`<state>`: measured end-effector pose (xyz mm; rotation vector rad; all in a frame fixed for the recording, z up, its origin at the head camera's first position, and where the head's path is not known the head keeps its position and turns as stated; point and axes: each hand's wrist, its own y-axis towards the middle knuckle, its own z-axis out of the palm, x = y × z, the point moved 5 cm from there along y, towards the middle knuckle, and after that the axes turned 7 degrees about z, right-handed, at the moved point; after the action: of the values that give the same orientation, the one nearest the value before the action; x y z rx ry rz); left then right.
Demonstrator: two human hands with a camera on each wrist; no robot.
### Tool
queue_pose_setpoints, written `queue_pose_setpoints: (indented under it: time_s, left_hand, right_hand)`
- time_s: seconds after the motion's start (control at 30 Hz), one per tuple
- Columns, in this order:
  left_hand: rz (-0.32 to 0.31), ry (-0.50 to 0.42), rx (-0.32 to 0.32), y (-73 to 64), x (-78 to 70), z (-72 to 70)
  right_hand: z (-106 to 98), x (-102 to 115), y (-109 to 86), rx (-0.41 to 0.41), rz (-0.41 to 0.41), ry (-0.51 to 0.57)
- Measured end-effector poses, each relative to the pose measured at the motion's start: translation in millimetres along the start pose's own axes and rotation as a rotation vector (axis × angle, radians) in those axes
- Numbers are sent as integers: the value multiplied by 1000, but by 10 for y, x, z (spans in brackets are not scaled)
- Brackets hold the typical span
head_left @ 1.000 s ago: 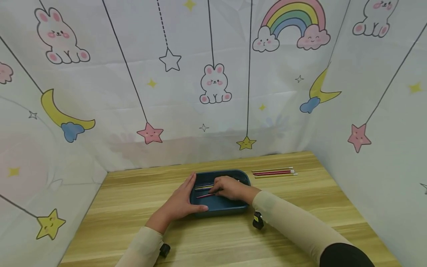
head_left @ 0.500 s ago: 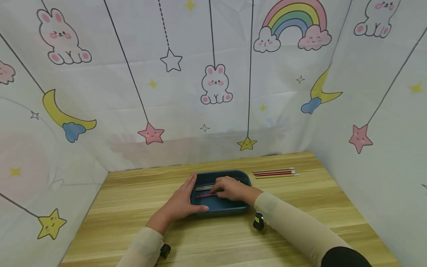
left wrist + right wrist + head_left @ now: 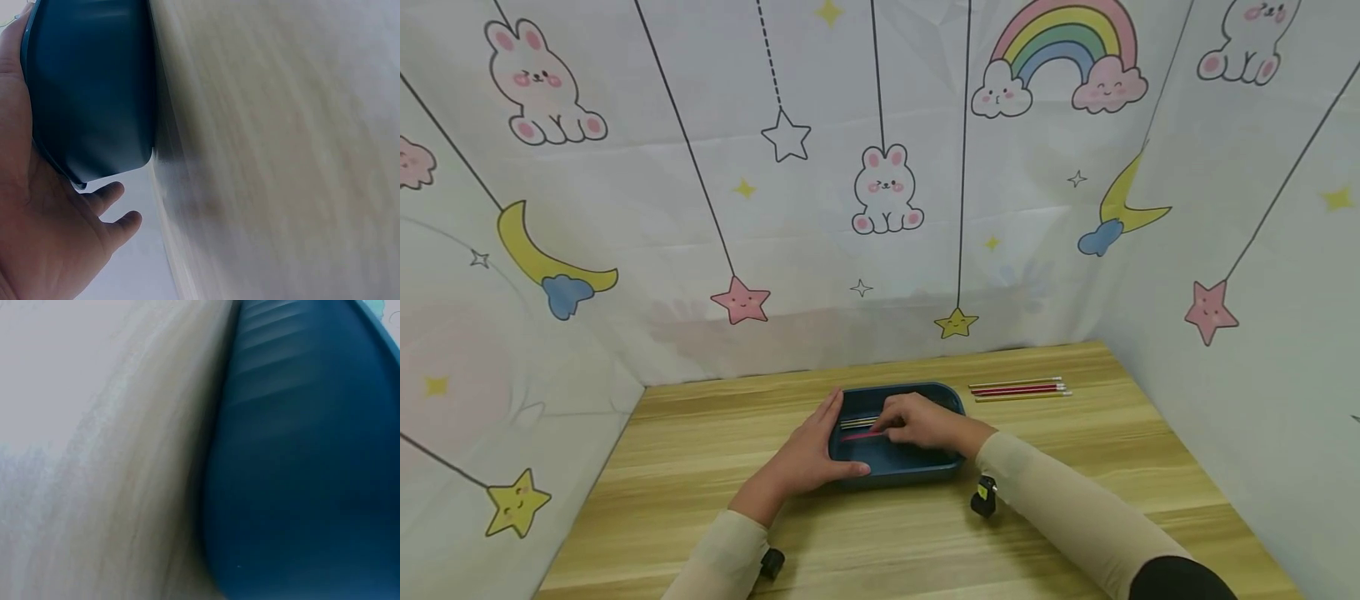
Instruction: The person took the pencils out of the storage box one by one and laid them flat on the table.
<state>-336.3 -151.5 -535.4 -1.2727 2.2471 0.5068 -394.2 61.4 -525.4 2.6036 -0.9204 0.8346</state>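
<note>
As right fingers (image 3: pixel 887 412) pinch pencil (image 3: pixel 854 435), blue tray (image 3: pixel 898 479) around

White printed sheeting (image 3: pixel 805 217) enclosed the table (image 3: pixel 662 442) at the rear and along both sides, with shallow creases noted across the back panel. The print comprised rabbits (image 3: pixel 886 193), stars (image 3: pixel 741 300), yellow crescent moons (image 3: pixel 523 248) and a rainbow (image 3: pixel 1063 33) (its ends set on two clouds (image 3: pixel 1108 87), one white, one pink). The tabletop bore streaked, yellowish-brown wood grain. Lighting appeared soft and fairly even over the sheeting.
</note>
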Motion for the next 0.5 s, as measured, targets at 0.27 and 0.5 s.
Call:
queue_pose_setpoints:
  time_s: [0.27,0.5]
  left_hand:
    - [-19,5,-1,6,4,11]
    - [-23,12,-2,10,8,11]
  right_hand:
    - [-188,103,-82,-21,23,1]
    - [-375,153,-174,-23,29,52]
